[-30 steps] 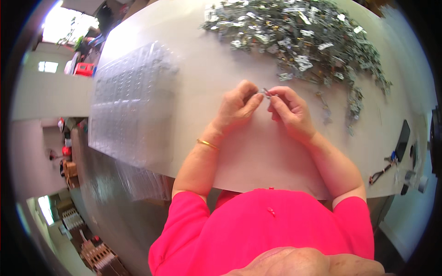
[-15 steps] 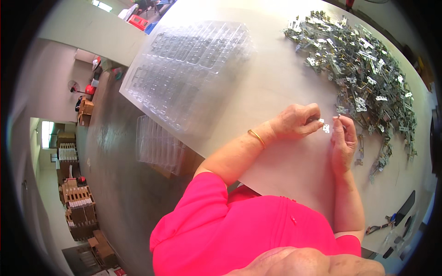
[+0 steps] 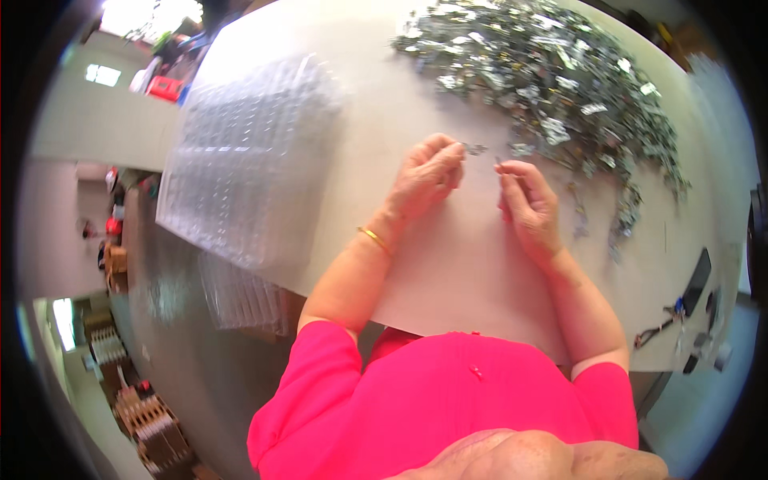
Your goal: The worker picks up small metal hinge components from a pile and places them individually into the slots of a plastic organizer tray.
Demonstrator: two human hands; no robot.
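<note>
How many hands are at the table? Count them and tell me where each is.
2: the left hand, pinching a flat metal piece, and, to its right, the right hand, pinching a thin part, nearer the metal heap. None seems hidden.

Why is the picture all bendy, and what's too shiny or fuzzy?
In the head view, the fisheye lens curves the table edges and the corners go black; in the head view, glare whitens the table's far left, by the clear plastic trays; also in the head view, the small metal piece at the left hand looks fuzzy.
</note>
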